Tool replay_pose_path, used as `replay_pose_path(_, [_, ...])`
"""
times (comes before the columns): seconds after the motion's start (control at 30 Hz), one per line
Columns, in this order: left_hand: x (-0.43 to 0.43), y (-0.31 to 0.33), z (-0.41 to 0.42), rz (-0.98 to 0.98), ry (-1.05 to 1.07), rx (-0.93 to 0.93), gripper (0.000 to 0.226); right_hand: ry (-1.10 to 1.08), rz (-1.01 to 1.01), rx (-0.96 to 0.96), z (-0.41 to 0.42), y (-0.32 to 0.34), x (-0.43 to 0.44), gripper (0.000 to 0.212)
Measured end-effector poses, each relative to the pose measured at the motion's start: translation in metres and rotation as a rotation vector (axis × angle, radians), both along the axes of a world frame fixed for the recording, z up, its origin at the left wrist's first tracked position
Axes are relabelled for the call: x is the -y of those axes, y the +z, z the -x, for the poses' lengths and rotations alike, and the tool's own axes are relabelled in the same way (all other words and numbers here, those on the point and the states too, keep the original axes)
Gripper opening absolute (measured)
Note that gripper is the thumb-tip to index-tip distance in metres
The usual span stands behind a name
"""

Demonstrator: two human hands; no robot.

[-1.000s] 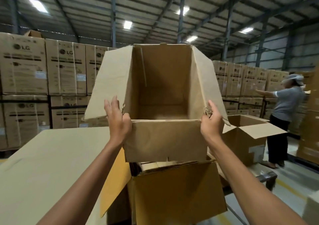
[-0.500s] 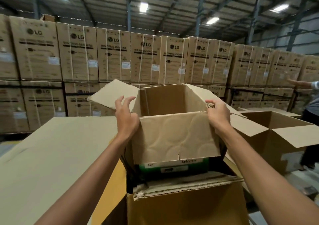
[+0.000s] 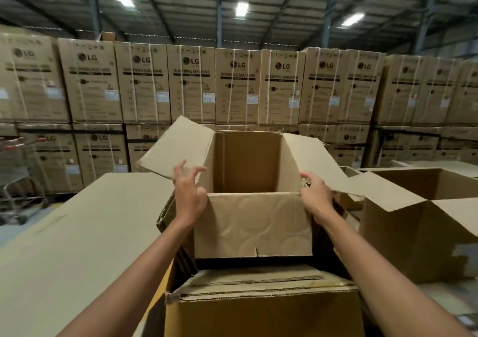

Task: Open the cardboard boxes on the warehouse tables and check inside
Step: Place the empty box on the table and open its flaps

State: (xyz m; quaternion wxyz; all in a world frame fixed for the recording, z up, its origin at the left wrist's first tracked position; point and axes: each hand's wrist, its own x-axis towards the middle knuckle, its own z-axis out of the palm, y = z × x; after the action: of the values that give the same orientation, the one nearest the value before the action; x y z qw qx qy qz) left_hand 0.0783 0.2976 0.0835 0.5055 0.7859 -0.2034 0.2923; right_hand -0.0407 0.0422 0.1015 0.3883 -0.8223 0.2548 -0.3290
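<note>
An open, empty cardboard box (image 3: 252,225) is in front of me with all its flaps up, sunk into the top of a larger brown box (image 3: 258,311). My left hand (image 3: 190,198) presses on its left upper corner, fingers spread against the left flap. My right hand (image 3: 315,195) grips the right upper corner where the right flap folds out. The small box's inner walls show bare cardboard, and its floor is hidden behind the front wall.
Another open box (image 3: 413,235) stands close on the right. A wide flat cardboard sheet (image 3: 77,233) lies to the left. Stacked washing machine cartons (image 3: 191,83) form a wall behind. A metal trolley (image 3: 15,181) stands at the far left.
The box was held high and tipped toward me. Both hands have lowered it upright into the larger box, where it now covers the green item seen beneath it. A person on the right has left view.
</note>
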Motion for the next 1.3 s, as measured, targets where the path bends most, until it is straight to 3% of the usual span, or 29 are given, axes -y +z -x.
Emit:
replay_pose_path(0.17, [0.010,-0.022,0.021,0.026,0.034,-0.076,0.044,0.094,0.017,-0.059,0.015,-0.024,0.014,0.063])
replay_pose_path(0.37, [0.009,-0.018,0.033,0.033,0.032,-0.066,0.041,0.083,-0.034,-0.055,0.025,-0.021,0.028,0.058])
replay_pose_path(0.63, [0.006,-0.057,0.020,-0.130,-0.035,-0.333,0.031,0.146,0.014,-0.272,0.010,-0.045,0.028,0.050])
replay_pose_path(0.73, [0.002,-0.056,0.015,-0.274,-0.052,-0.407,0.032,0.154,0.066,-0.390,0.007,-0.045,0.033,0.049])
replay_pose_path(0.9, [-0.008,-0.062,0.009,-0.707,0.087,-0.472,0.045,0.248,0.243,-0.599,0.013,-0.044,0.041,0.048])
replay_pose_path(1.0, [-0.010,-0.053,0.011,-0.831,0.106,-0.514,0.050,0.384,0.034,-0.643,0.024,-0.031,0.045,0.039])
replay_pose_path(1.1, [-0.008,-0.041,0.021,-0.994,0.221,-0.456,0.042,0.418,-0.030,-0.675,0.035,-0.016,0.049,0.034])
replay_pose_path(1.2, [0.004,-0.028,0.031,-1.059,0.407,-0.272,0.032,0.353,0.171,-0.563,0.041,-0.002,0.049,0.024])
replay_pose_path(1.3, [0.018,-0.031,0.031,-1.014,0.388,-0.101,0.028,0.275,0.401,-0.373,0.042,0.003,0.047,0.021])
